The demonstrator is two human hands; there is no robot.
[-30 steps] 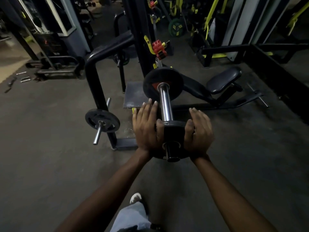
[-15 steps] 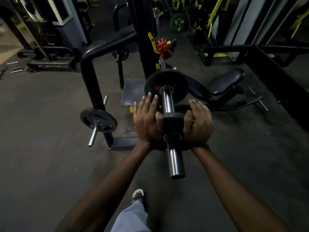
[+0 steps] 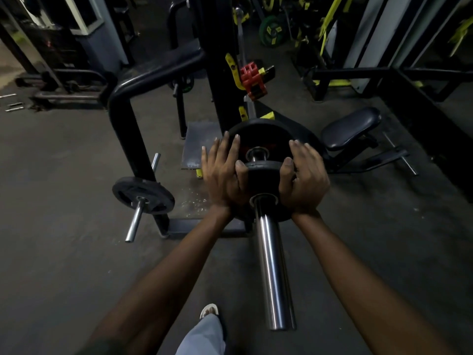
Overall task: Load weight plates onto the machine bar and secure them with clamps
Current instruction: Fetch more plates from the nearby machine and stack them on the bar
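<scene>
The head camera showed my left hand [image 3: 225, 175] and right hand [image 3: 304, 178] with fingers clasping opposite edges of the small plate [image 3: 265, 172], keeping it square on the bar [image 3: 271, 265], close behind the big plate [image 3: 263, 134].

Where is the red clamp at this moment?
In the head view the red clamp sits upper centre, on the thin bar against the black upright, beyond the large plate and both hands, not yet on the chrome sleeve.
</scene>
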